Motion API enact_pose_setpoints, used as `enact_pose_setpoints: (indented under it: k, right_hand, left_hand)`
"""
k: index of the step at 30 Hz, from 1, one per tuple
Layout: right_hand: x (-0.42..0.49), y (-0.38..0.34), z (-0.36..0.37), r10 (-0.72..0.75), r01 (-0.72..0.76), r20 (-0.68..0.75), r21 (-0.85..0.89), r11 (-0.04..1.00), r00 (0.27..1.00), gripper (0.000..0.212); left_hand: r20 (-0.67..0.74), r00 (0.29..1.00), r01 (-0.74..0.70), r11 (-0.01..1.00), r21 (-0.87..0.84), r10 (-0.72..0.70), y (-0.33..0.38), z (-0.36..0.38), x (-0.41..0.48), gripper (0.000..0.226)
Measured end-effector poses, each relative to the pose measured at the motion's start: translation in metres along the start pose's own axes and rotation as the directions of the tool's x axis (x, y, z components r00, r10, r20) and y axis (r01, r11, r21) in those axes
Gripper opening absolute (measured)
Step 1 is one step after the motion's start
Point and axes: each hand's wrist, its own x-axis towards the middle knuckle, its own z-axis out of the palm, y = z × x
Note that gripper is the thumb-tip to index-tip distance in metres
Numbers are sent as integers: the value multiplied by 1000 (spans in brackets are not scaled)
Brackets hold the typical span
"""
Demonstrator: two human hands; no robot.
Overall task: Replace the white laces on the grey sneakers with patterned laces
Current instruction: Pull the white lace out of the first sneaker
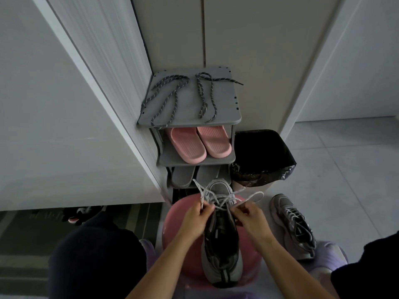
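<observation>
Resting on a round pink stool point(172, 223) between the person's knees, a grey sneaker point(220, 244) lies with its heel near and its toe pointing far. Both bare forearms reach in over it. The left hand point(197, 219) sits at the left side of the sneaker's tongue, its fingers curled and pinching a strand of the white lace point(222, 199). The right hand point(251, 217) sits at the right side, thumb and fingertips pinching another strand. The lace hangs slack across the upper eyelets, with a loose end sticking up to the left and a loop trailing out to the right.

Just right of the stool, a second grey sneaker point(291, 225) stands on the pale tiled floor, white lace threaded through its eyelets. A striped mat point(26, 244) lies on the near left.

Beyond the sneaker's toe stands a grey shoe rack point(190, 104). Grey slippers point(183, 175) sit on a low shelf and pink slippers point(200, 145) on the shelf above. A bin point(280, 169) lined with a black bag stands just right of the rack. On the rack's top shelf, farthest away, two dark patterned laces point(172, 96) lie loose side by side, well apart from both hands.
</observation>
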Motion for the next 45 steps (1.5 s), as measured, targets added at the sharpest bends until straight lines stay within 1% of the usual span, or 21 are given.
enact_pose_setpoints:
  k: [3,7,9,11,14,15,17,19,20,22,24,26,29,33,34,36,37,39,40,42,45]
  right_hand:
    - [-1,3,1,20,-10,-84,110,994,996,7]
    - [-4,-3,-3,170,-62,-177,497,866,969,11]
    - [-3,-7,-8,179,-58,-176,539,840,968,11]
    - [-2,-6,-7,129,-76,-88,447,891,988,6]
    - [1,3,-1,0,0,20,17,1000,1000,3]
    - [3,5,0,-20,22,18,-76,997,1000,4]
    - [6,8,2,-22,18,-34,-126,992,999,8]
    - [8,7,1,-12,3,-131,-66,998,991,10]
    - [8,7,0,34,-20,-180,77,997,983,13]
    - [8,4,-3,150,-45,-208,437,898,967,16]
    - [6,-1,-6,196,-54,-201,553,832,960,15]
    - [2,-4,-2,119,-53,-111,471,881,987,19]
    - [-7,-8,7,-26,25,16,89,996,1000,12]
    - [1,0,6,-61,33,-126,-212,977,990,14]
    - [3,3,5,-34,6,-173,-159,987,984,15]
    - [2,2,4,89,-44,-229,194,980,969,17]
    - [1,1,3,146,-50,-228,379,924,963,21]
    - [-2,-2,1,199,-52,-225,530,847,954,24]
    - [-3,-2,1,199,-61,-203,537,842,959,23]
    - [-6,-3,6,143,-72,-121,460,885,982,21]
    - [-4,-4,6,26,-25,-4,165,986,1000,14]
  left_hand:
    - [-20,998,58,993,-99,-60,2,-7,0,18]
    - [-70,962,224,913,-340,-262,-14,-16,-3,25]
    - [-49,965,229,919,-321,-257,-18,-14,-6,24]
    - [-9,974,216,931,-296,-229,-15,-9,-9,24]
    - [53,976,217,933,-286,-211,-7,-1,-9,22]
    - [70,978,207,941,-269,-196,-6,-2,-8,21]
    - [99,982,184,952,-243,-164,-6,-5,-7,18]
    - [59,985,170,952,-253,-160,-5,-7,-6,23]
    - [9,986,160,950,-268,-164,-5,-7,-6,28]
    - [-87,980,148,947,-284,-179,-7,-7,-6,35]
    - [-89,972,175,920,-350,-218,-9,-4,-6,34]
    - [-91,966,181,888,-422,-240,-8,-1,-7,30]
    - [-70,973,155,845,-512,-221,-7,3,-9,18]
    - [-69,978,136,857,-498,-195,-3,7,-6,15]
    - [-99,975,124,853,-507,-201,-3,6,-5,16]
    - [-161,957,108,811,-574,-241,-4,6,-5,14]
    - [-165,943,113,745,-657,-288,-7,6,-6,10]
    - [-90,919,141,533,-834,-384,-11,9,-10,8]
    - [-62,913,143,458,-877,-403,-14,10,-12,7]
    - [-55,921,130,437,-890,-385,-18,14,-12,9]
    - [-146,961,46,660,-750,-233,-15,17,-14,19]
